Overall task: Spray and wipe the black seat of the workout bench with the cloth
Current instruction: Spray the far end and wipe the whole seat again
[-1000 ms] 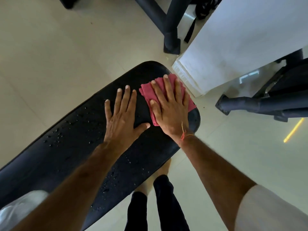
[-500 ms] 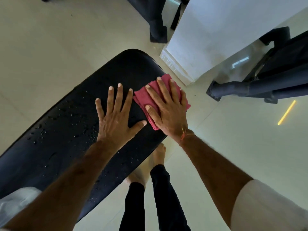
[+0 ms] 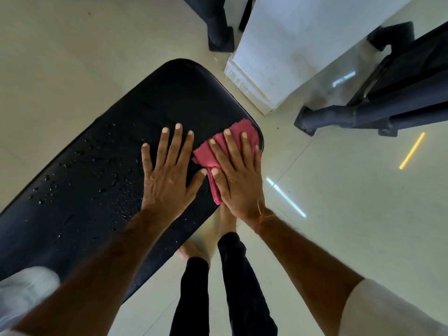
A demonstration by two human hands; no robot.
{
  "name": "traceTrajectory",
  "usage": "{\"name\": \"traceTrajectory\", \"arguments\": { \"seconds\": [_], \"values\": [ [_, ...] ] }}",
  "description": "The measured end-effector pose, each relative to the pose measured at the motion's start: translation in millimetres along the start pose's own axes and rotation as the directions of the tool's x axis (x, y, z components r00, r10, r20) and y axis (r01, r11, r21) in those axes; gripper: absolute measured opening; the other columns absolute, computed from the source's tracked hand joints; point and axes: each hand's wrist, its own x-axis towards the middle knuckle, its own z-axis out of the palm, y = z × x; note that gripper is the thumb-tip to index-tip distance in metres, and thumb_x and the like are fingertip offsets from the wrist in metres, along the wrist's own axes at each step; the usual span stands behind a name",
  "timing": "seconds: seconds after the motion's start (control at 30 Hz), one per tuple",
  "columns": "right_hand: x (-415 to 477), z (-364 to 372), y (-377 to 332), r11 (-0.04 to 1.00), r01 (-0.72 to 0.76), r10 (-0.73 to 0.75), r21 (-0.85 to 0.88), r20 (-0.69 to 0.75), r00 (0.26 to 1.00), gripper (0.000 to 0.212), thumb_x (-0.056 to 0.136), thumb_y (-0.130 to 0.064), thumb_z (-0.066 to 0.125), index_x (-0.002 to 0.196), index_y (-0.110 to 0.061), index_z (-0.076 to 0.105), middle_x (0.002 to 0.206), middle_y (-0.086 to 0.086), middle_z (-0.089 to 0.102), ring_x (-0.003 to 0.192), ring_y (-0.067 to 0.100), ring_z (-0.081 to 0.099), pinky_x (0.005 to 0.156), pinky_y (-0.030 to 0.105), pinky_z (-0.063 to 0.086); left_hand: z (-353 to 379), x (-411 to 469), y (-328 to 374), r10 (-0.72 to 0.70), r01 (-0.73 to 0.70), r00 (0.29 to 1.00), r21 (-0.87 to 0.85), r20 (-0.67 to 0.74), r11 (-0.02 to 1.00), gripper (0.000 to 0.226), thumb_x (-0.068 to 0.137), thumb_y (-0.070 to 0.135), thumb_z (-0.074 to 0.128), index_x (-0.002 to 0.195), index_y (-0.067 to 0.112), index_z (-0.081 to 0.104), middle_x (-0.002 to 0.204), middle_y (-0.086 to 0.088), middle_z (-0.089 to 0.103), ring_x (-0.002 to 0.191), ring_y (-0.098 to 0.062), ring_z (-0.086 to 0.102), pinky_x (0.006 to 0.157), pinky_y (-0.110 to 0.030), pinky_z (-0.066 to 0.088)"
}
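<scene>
The black bench seat (image 3: 116, 132) runs from the lower left to a rounded end at the upper middle, with water droplets scattered over its left and middle part. A folded pink cloth (image 3: 244, 135) lies near the seat's right edge. My right hand (image 3: 236, 173) presses flat on the cloth with straight, spread fingers. My left hand (image 3: 169, 170) rests flat on the bare seat just left of the cloth, fingers spread, thumb almost touching the right hand. No spray bottle is in view.
A white pillar base (image 3: 278, 52) stands close beyond the seat's right end. Black machine legs (image 3: 219, 27) stand at the top and black frame bars (image 3: 363, 115) at the right. My legs (image 3: 232, 287) stand on the pale tiled floor (image 3: 351, 214) beside the bench.
My right hand has slid the cloth back along the seat toward me, away from the rounded end. My left hand moved back with it, staying flat on the seat.
</scene>
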Motion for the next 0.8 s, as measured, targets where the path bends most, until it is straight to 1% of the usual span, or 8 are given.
{"name": "traceTrajectory", "arguments": {
  "seconds": [0.07,0.2,0.33,0.4,0.5,0.57,0.7,0.8],
  "values": [
    [11,-4,12,0.999,0.037,-0.037,-0.026,-0.015,0.999,0.064,0.110,-0.052,0.015,0.164,-0.023,0.031,0.174,0.011,0.021,0.162,0.039,0.010,0.127,0.065,0.015,-1,-2,-3,0.007,-0.008,1.000,-0.018,-0.009,1.000,0.074,0.103,0.060,0.027,0.165,0.021,0.013,0.173,-0.006,0.005,0.160,-0.027,0.001,0.125,-0.063,0.005],
    [37,-2,5,0.989,-0.143,0.137,-0.044,-0.120,0.983,0.059,0.109,-0.046,0.031,0.162,-0.022,0.038,0.172,0.012,0.027,0.161,0.040,0.016,0.128,0.063,0.015,-3,-5,-9,0.015,-0.015,0.999,-0.014,-0.030,1.000,0.067,0.106,0.051,0.029,0.164,0.022,0.016,0.173,-0.006,0.008,0.160,-0.027,0.003,0.125,-0.062,0.008],
    [-5,1,-12,0.999,0.036,-0.035,-0.034,0.025,0.999,0.064,0.109,-0.054,0.019,0.164,-0.024,0.031,0.174,0.011,0.021,0.162,0.040,0.008,0.126,0.068,0.010,-3,-9,-14,-0.011,0.010,0.999,-0.015,-0.038,1.000,0.066,0.107,0.053,0.028,0.164,0.022,0.017,0.173,-0.007,0.009,0.160,-0.028,0.006,0.125,-0.061,0.009],
    [9,-3,-7,0.994,0.098,-0.095,-0.055,0.042,0.995,0.064,0.108,-0.056,0.018,0.164,-0.026,0.032,0.174,0.010,0.022,0.162,0.039,0.010,0.126,0.068,0.011,-3,-12,-17,-0.015,0.015,0.999,-0.018,-0.035,1.000,0.066,0.107,0.053,0.028,0.165,0.022,0.015,0.173,-0.006,0.009,0.160,-0.027,0.005,0.125,-0.060,0.008],
    [50,-3,-9,0.994,0.031,-0.031,-0.106,-0.003,1.000,0.061,0.108,-0.052,0.031,0.163,-0.027,0.035,0.173,0.010,0.025,0.161,0.039,0.014,0.126,0.067,0.013,-2,-13,-21,-0.013,0.012,0.999,-0.018,-0.043,1.000,0.067,0.107,0.053,0.029,0.165,0.021,0.015,0.173,-0.005,0.008,0.160,-0.026,0.003,0.126,-0.058,0.006],
    [45,-1,-23,0.994,-0.012,0.012,-0.107,-0.009,1.000,0.062,0.108,-0.051,0.032,0.164,-0.025,0.032,0.174,0.011,0.022,0.161,0.040,0.013,0.126,0.067,0.012,-2,-15,-23,-0.044,0.042,0.997,-0.034,-0.060,0.999,0.068,0.107,0.052,0.030,0.165,0.020,0.015,0.173,-0.006,0.009,0.160,-0.026,0.004,0.126,-0.058,0.006],
    [13,-6,-32,0.976,0.201,-0.188,-0.080,0.139,0.972,0.062,0.108,-0.053,0.029,0.165,-0.029,0.028,0.175,0.008,0.017,0.162,0.038,0.008,0.125,0.068,0.010,-7,-25,-34,-0.124,0.120,0.991,-0.060,-0.058,0.991,0.071,0.106,0.056,0.031,0.164,0.019,0.016,0.173,-0.005,0.007,0.160,-0.025,0.003,0.126,-0.058,0.006],
    [68,-5,-29,0.977,0.171,-0.158,-0.129,0.107,0.982,0.062,0.108,-0.056,0.027,0.165,-0.033,0.027,0.176,0.006,0.017,0.162,0.037,0.008,0.125,0.068,0.009,-10,-32,-41,-0.130,0.127,0.990,-0.049,-0.056,0.991,0.069,0.106,0.055,0.032,0.164,0.022,0.018,0.173,-0.005,0.007,0.160,-0.024,0.002,0.126,-0.058,0.004]
  ]
}}
